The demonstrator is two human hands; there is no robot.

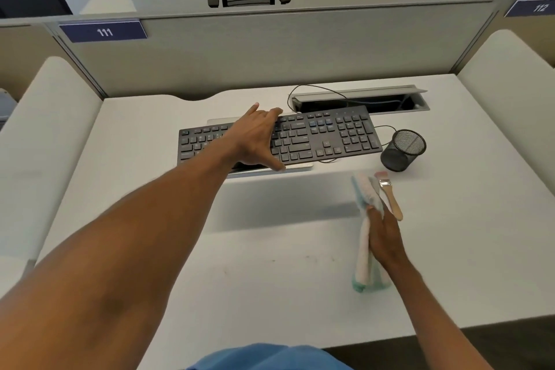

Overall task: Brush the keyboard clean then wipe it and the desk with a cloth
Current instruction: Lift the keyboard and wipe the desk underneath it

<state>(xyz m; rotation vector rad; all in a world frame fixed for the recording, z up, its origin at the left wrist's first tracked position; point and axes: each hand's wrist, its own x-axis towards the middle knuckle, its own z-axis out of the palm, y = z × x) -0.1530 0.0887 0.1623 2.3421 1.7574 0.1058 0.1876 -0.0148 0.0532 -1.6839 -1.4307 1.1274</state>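
A black keyboard lies across the middle of the white desk, partly over a flat silver slab. My left hand grips the keyboard's middle, fingers over its far edge and thumb at its near edge. To the right, my right hand holds a bunched white and pale green cloth down on the desk. A small wooden-handled brush with pinkish bristles lies on the desk just beyond my right fingers, untouched.
A black mesh pen cup stands right of the keyboard. Behind it an open cable tray holds the keyboard's cord. A grey partition closes off the back, and padded side panels flank the desk.
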